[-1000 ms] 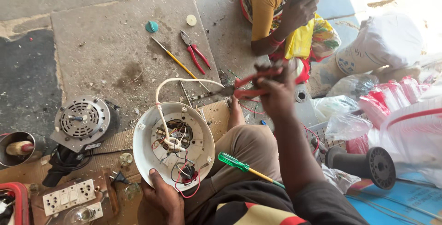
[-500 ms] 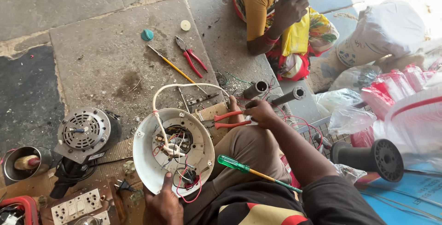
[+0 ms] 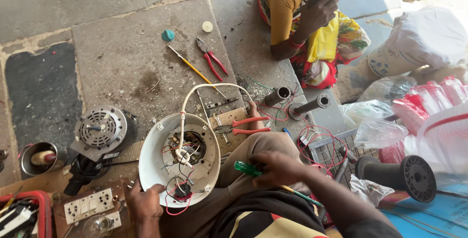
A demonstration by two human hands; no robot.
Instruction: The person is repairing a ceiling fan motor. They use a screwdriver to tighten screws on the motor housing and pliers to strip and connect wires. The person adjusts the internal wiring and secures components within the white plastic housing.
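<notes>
While your right hand (image 3: 279,168) closes over the green-handled screwdriver (image 3: 249,169) on your lap, lift it by the handle and keep the yellow shaft pointing away from your body — judged from the tangle here, the tip should not drag across the loose red wires (image 3: 317,143) lying just beyond your knuckles.

Item, right grip: fingers curled down onto the screwdriver where handle meets shaft; green handle juts out toward the housing, shaft trails back under your forearm. Whether the fingers have fully clamped it cannot be told.

Item, left grip: left hand (image 3: 145,202) pinching the near rim of the white round housing (image 3: 156,162), fingers wrapped over the edge, holding it tilted against your thigh (hold it firm, I'd judge, since it rests on nothing flat).

Item, inside the housing: motor windings, a white cable (image 3: 195,92) looping out over the far rim, thin red and black leads at the near edge.

Item, beyond the right hand: red-handled pliers (image 3: 243,126) on a wooden board — well clear of both grips.
</notes>
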